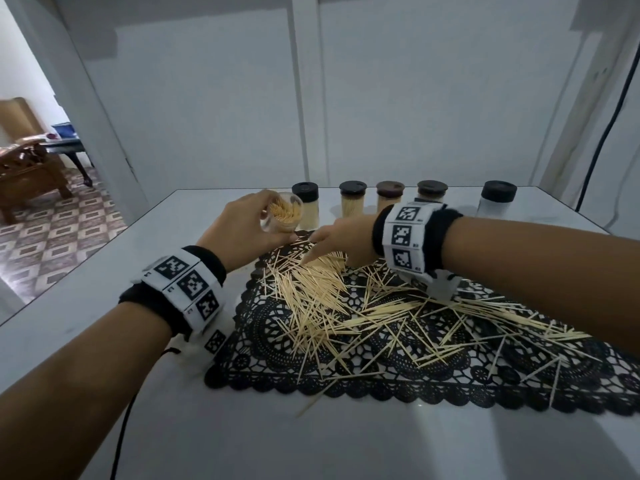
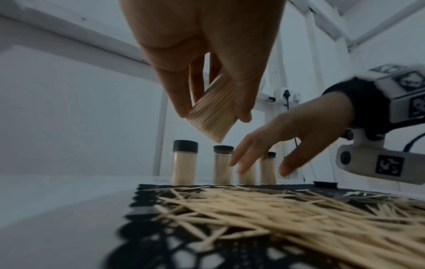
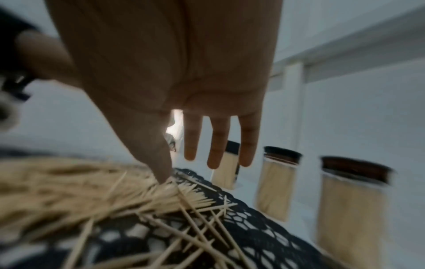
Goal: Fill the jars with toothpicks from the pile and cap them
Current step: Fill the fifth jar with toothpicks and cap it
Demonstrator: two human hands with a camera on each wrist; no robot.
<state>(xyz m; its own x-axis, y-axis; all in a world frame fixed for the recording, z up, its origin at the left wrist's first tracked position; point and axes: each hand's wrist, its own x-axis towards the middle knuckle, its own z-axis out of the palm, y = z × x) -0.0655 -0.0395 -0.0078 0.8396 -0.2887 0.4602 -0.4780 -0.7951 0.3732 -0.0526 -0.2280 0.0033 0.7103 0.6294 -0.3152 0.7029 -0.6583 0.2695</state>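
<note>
Gripping an uncapped jar (image 1: 284, 216) of toothpicks in our left hand (image 1: 242, 226), we hold it tilted above the mat's (image 1: 450, 372) far left corner. Our right hand (image 1: 341, 237), fingers straight, touches the pile (image 1: 318, 292) with its forefinger. Capped jars (image 1: 352, 199) line the table (image 1: 104, 271) behind.

Toothpick pile (image 1: 332, 306) lies on mat (image 1: 263, 362) on table (image 1: 104, 282). Capped jars (image 1: 352, 199) stand in a row behind the mat. Left hand (image 1: 239, 230) holds open jar (image 1: 282, 216) above the mat's far-left corner.
</note>
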